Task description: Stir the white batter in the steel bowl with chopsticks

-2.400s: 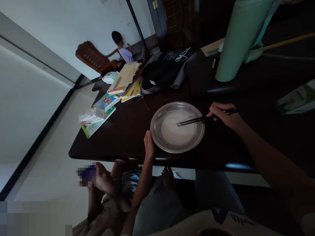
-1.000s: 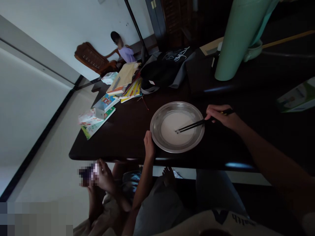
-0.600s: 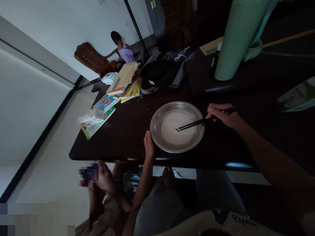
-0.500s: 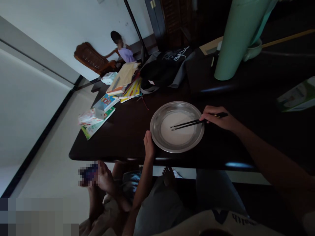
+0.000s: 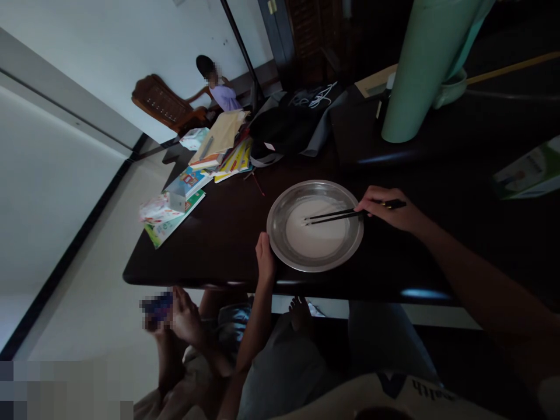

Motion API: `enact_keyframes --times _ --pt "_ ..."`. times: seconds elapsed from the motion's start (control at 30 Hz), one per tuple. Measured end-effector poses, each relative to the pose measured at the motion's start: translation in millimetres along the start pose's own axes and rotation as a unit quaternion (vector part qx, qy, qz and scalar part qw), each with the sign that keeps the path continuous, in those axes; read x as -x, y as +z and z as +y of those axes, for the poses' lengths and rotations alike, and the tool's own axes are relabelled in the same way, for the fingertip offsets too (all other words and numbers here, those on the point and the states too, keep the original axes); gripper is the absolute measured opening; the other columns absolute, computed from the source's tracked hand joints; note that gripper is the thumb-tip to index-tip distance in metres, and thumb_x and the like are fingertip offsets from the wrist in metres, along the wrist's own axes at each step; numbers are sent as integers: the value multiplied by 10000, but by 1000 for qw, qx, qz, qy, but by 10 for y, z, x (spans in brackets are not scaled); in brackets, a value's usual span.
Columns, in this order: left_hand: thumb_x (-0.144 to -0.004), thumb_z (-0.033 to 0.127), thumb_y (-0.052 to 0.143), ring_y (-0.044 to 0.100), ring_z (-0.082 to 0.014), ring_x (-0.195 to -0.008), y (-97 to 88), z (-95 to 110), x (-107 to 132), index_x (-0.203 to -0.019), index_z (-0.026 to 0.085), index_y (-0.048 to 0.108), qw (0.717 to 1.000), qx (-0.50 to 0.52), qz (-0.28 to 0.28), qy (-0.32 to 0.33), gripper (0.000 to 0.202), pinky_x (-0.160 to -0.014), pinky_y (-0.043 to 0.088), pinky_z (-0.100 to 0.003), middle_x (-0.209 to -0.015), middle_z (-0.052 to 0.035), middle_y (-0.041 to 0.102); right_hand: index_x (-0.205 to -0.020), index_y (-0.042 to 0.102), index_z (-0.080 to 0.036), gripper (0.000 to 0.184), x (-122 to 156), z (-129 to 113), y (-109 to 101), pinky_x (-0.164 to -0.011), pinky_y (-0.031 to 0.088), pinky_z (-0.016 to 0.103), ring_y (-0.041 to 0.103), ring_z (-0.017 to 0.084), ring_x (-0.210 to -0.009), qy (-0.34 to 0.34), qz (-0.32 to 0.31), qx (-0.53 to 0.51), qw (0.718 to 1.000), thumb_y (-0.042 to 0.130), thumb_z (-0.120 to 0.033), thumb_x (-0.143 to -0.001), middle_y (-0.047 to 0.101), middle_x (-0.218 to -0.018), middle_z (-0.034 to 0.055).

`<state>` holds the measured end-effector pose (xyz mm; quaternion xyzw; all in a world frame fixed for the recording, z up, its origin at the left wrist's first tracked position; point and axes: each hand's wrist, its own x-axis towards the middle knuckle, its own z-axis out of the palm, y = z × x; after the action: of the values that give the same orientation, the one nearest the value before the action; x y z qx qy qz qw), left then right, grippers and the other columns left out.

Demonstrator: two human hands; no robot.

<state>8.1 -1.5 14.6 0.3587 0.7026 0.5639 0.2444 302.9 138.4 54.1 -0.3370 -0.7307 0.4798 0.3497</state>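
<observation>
Book pile (image 5: 220, 143) beside black bag (image 5: 283, 129)

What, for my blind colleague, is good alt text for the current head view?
A person's right grip holds black chopsticks reaching into a metal bowl of whitish liquid, left grip touching the bowl. Books lie on the table; a tall green container stands beyond.

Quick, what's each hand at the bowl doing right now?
Left hand: at the side of the metal bowl; grip can't be told.
Right hand: closed, holding black chopsticks.
</observation>
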Motion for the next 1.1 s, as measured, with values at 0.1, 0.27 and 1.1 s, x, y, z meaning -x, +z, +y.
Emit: enact_keyframes --times 0.1,0.27,1.1 --pt "-830 660 517 354 -132 -658 2 -16 -6 -630 210 404 1000 5 -3 0 505 -626 353 -258 -661 28 358 -689 721 -198 300 14 -2 -53 -564 415 273 508 97 -580 2 66 -17 998 582 -370 -892 557 -715 11" --pt "-866 602 504 373 -128 -669 -8 -57 -9 -647 207 414 1000 -5 5 -4 461 -644 356 -246 -674 30 368 -659 725 -203 366 21 -4 -50 -514 423 259 534 126 -627 16 5 -54 998 578 -453 -882 567 -718 28" --pt "-859 605 512 362 -127 -656 8 -2 2 -636 206 409 1000 -6 7 1 468 -636 366 -249 -662 30 363 -633 712 -258 377 29 -20 -54 -498 412 290 523 133 -576 9 12 -33 999 576 -521 -867 586 -701 21"
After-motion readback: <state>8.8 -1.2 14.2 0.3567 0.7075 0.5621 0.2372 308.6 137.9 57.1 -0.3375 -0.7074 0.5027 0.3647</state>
